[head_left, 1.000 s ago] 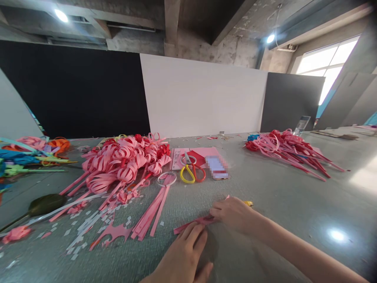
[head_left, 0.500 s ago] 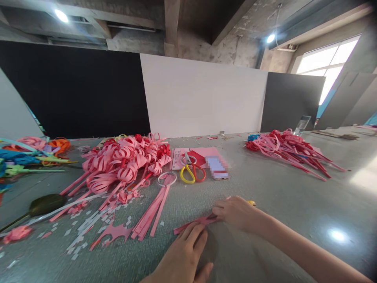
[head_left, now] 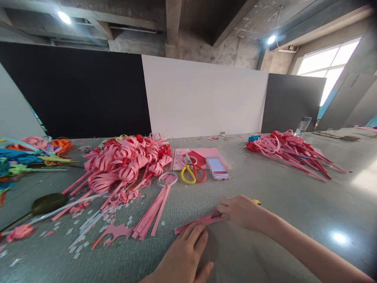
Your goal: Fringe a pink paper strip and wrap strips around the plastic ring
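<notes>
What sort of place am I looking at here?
Probably a paper-craft workspace, perhaps in an unfinished space: there are scissors, a pile of looped pink paper pieces and scattered white paper scraps, with a bare concrete beam overhead.

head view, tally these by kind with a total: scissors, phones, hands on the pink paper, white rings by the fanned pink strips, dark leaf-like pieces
scissors: 1
phone: 1
hands on the pink paper: 2
white ring by the fanned pink strips: 1
dark leaf-like piece: 1
total: 6
</notes>
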Available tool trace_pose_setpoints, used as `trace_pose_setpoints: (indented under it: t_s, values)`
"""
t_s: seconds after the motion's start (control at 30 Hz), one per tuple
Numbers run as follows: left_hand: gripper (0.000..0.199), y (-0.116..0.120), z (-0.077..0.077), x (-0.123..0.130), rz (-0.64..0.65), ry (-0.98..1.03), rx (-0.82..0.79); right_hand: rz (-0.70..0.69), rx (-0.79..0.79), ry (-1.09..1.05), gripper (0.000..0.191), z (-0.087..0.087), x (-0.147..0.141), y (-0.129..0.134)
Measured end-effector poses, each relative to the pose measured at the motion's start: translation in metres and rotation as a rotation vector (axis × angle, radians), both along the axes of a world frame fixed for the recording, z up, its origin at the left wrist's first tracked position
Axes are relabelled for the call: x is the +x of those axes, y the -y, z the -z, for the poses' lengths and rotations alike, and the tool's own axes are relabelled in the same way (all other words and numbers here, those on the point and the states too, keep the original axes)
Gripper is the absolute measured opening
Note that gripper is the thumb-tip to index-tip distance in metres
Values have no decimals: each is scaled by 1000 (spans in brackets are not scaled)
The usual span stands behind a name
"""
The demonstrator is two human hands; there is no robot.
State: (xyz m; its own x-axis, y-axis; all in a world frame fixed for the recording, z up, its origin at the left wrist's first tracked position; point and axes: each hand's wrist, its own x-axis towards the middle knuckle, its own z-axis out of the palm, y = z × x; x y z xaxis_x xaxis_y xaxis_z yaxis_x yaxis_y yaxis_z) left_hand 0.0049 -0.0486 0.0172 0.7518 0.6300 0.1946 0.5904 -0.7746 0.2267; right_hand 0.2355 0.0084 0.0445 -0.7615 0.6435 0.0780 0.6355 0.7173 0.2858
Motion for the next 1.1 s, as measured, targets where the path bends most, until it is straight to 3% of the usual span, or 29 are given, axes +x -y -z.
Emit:
trace_pose_setpoints:
  t_s: [0.17,0.23,0.33,0.43,0.67,1.1]
  values:
    - [48,-1,0,-1,1,0,8,20,-23,-36,12,-2,9,-2]
    - [48,-1,0,-2,1,-6,9,95,-40,-112,15,-5,8,-2]
    - [48,0,-1,-2,-3,-34,-1,236,-35,-264,16,-10,0,1]
    - [50,-1,-3,0,-2,-61,-21,244,-32,-347,15,-14,-14,7]
    - [56,-2,-6,-1,36,-55,-54,308,-116,-215,16,-16,-46,20]
    - [58,-3,-11,1,36,-50,-125,311,-114,-230,20,-10,-51,21]
